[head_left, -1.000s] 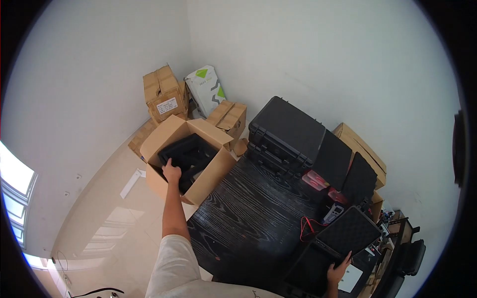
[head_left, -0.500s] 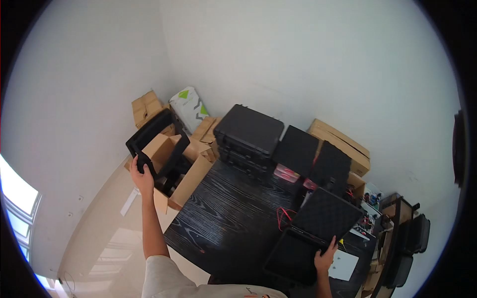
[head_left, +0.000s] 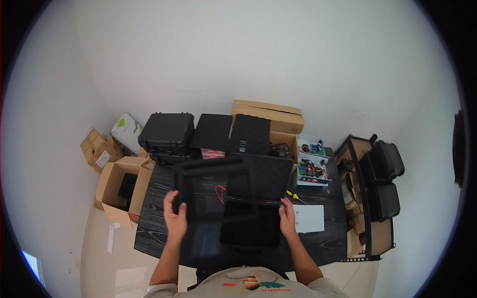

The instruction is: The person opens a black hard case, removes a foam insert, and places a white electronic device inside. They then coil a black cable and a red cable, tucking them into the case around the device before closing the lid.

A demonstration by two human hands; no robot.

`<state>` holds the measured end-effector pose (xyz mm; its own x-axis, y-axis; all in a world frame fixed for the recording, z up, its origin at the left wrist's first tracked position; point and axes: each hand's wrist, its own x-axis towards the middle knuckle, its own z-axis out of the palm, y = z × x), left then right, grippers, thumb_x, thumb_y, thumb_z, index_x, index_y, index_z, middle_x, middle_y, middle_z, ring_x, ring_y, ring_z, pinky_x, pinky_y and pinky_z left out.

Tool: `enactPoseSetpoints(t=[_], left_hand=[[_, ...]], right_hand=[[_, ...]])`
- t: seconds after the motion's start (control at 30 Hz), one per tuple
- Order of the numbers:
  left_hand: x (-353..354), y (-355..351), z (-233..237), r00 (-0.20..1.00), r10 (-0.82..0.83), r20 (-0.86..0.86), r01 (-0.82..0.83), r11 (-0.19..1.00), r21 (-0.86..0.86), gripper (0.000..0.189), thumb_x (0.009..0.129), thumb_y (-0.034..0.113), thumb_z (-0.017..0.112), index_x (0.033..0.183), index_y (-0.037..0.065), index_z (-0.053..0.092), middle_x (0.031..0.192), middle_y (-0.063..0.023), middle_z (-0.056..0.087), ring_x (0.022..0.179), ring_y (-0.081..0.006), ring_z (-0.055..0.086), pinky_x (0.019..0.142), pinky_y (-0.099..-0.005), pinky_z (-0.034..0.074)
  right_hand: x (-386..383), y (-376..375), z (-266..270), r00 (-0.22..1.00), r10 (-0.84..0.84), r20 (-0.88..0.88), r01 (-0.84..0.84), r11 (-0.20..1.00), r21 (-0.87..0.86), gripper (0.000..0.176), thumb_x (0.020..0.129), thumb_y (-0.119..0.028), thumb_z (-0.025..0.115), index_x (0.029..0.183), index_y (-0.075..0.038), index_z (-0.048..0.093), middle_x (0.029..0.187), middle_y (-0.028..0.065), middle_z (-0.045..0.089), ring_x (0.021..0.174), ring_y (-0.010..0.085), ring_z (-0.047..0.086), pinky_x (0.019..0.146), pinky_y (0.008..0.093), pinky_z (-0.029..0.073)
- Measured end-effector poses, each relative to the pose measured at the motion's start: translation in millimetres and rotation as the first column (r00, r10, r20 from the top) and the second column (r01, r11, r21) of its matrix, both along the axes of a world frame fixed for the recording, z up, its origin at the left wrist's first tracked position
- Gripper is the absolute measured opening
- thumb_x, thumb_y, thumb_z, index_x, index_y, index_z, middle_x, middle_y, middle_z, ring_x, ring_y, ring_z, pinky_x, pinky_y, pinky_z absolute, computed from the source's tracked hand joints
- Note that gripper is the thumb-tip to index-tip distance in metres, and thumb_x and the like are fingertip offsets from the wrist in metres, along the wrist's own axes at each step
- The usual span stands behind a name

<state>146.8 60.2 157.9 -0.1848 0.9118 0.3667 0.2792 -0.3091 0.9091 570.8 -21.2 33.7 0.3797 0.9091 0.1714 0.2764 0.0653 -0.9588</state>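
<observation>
My left hand (head_left: pixel 175 218) is closed on a black rectangular foam frame (head_left: pixel 183 186), gripping it by its left side. The frame has a large opening through which the desk shows, and it is somewhat blurred by motion. It hangs above the desk and overlaps part of a hard case that lies open, with its black lid (head_left: pixel 273 175) raised at the back and its dark base (head_left: pixel 251 228) towards me. My right hand (head_left: pixel 287 218) is at the right edge of this case near the hinge, its fingers bent around the edge.
Stacked black cases (head_left: pixel 169 130) stand at the desk's back left, beside dark foam sheets (head_left: pixel 251 130). An open carton (head_left: pixel 112 184) is on the floor at left. Trays of electronics (head_left: pixel 313 171), a yellow-handled screwdriver (head_left: pixel 292 194) and a white panel (head_left: pixel 310 218) lie right; a shelf (head_left: pixel 367 213) holds more cases.
My left hand has come from the carton at the left over to the desk, bringing the foam frame out of it. The view has turned right; my right hand stays by the case's edge.
</observation>
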Motion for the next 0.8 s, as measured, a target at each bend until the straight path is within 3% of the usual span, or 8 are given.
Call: enactPoseSetpoints(t=[0.1, 0.2, 0.3, 0.4, 0.5, 0.6, 0.7, 0.8], left_hand=[[42, -21, -26, 0.991, -0.117, -0.057, 0.115, 0.992, -0.044, 0.050, 0.091, -0.002, 0.070, 0.140, 0.004, 0.061, 0.151, -0.0189, 0.055, 0.145, -0.0340, 0.050, 0.124, -0.0417, 0.035], [70, -42, -39, 0.968, -0.205, -0.145, 0.196, 0.978, -0.071, 0.050, 0.089, -0.002, 0.071, 0.138, 0.005, 0.063, 0.149, -0.0208, 0.055, 0.143, -0.0370, 0.051, 0.121, -0.0430, 0.038], [84, -58, -47, 0.924, -0.319, -0.210, 0.291, 0.944, -0.153, 0.052, 0.089, 0.000, 0.072, 0.140, 0.005, 0.062, 0.151, -0.0213, 0.051, 0.144, -0.0377, 0.050, 0.122, -0.0427, 0.037], [89, -66, -65, 0.874, -0.399, -0.276, 0.341, 0.910, -0.234, 0.057, 0.090, 0.005, 0.073, 0.145, 0.006, 0.058, 0.155, -0.0234, 0.047, 0.146, -0.0410, 0.046, 0.123, -0.0453, 0.036], [87, -69, -87, 0.820, -0.464, -0.336, 0.361, 0.874, -0.326, 0.063, 0.091, 0.009, 0.074, 0.151, 0.007, 0.053, 0.159, -0.0264, 0.041, 0.147, -0.0446, 0.043, 0.124, -0.0488, 0.035], [84, -72, -93, 0.773, -0.500, -0.391, 0.368, 0.855, -0.367, 0.069, 0.090, 0.010, 0.075, 0.154, 0.007, 0.049, 0.164, -0.0284, 0.035, 0.149, -0.0461, 0.040, 0.125, -0.0498, 0.034], [85, -76, -89, 0.745, -0.483, -0.461, 0.357, 0.872, -0.337, 0.071, 0.089, 0.010, 0.076, 0.154, 0.006, 0.048, 0.166, -0.0297, 0.031, 0.150, -0.0475, 0.039, 0.124, -0.0503, 0.036], [86, -80, -79, 0.731, -0.487, -0.477, 0.368, 0.871, -0.326, 0.073, 0.088, 0.010, 0.076, 0.154, 0.006, 0.048, 0.166, -0.0301, 0.031, 0.150, -0.0492, 0.039, 0.123, -0.0495, 0.038]], right_hand=[[-4, -20, 39, 0.908, 0.029, -0.418, -0.084, 0.990, -0.114, 0.063, 0.111, -0.054, 0.050, 0.158, -0.013, 0.046, 0.152, 0.0098, 0.056, 0.121, 0.0188, 0.060, 0.099, 0.0358, 0.051], [1, -34, 47, 0.906, 0.111, -0.409, -0.182, 0.974, -0.138, 0.076, 0.109, -0.067, 0.041, 0.162, -0.011, 0.040, 0.150, 0.0120, 0.057, 0.121, 0.0193, 0.060, 0.095, 0.0358, 0.051], [6, -40, 47, 0.905, 0.086, -0.417, -0.211, 0.941, -0.264, 0.073, 0.110, -0.060, 0.050, 0.162, -0.011, 0.039, 0.141, 0.0105, 0.062, 0.116, 0.0198, 0.062, 0.092, 0.0375, 0.053], [3, -46, 54, 0.966, 0.049, -0.253, -0.142, 0.920, -0.366, 0.072, 0.107, -0.050, 0.061, 0.162, -0.009, 0.039, 0.131, 0.0082, 0.065, 0.108, 0.0195, 0.064, 0.088, 0.0353, 0.054], [11, -43, 9, 0.987, 0.141, 0.078, -0.107, 0.933, -0.345, 0.076, 0.102, -0.033, 0.070, 0.163, -0.005, 0.035, 0.115, 0.0095, 0.071, 0.100, 0.0215, 0.068, 0.083, 0.0375, 0.056], [12, -52, 18, 0.966, 0.214, 0.142, -0.114, 0.853, -0.510, 0.086, 0.094, -0.026, 0.074, 0.165, -0.004, 0.031, 0.099, 0.0135, 0.073, 0.094, 0.0272, 0.071, 0.083, 0.0406, 0.057], [6, -57, 41, 0.929, 0.228, 0.292, -0.040, 0.845, -0.533, 0.093, 0.088, -0.022, 0.075, 0.166, -0.004, 0.027, 0.089, 0.0166, 0.072, 0.088, 0.0352, 0.073, 0.084, 0.0435, 0.056], [6, -57, 48, 0.906, 0.211, 0.367, 0.030, 0.834, -0.551, 0.098, 0.084, -0.021, 0.077, 0.166, -0.004, 0.027, 0.097, 0.0204, 0.072, 0.095, 0.0408, 0.071, 0.088, 0.0476, 0.056]])
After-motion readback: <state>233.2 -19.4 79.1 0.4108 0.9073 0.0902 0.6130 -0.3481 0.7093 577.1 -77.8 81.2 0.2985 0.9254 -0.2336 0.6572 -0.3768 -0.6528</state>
